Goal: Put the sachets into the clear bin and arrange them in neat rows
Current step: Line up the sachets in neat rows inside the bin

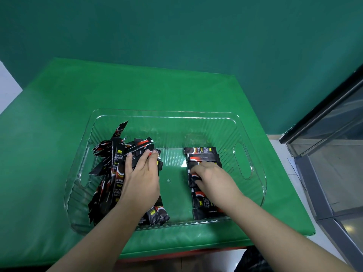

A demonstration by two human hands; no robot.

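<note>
A clear ribbed bin [169, 114] with cut-out handles stands on the green table. Its left half holds a loose heap of black and red sachets [110, 167]. On the right, several sachets lie flat in a row [202, 154], one behind the other. My left hand [141, 179] lies on the heap, fingertips curled on a few sachets at its far edge. My right hand [212, 177] rests on the middle of the row, its fingers bent down on a sachet [194, 178] at the row's left edge.
The green table cover [59, 114] runs well beyond the bin on the left and behind. A glass-fronted cabinet with a dark frame [334, 134] stands close on the right. A teal wall [176, 32] backs the table.
</note>
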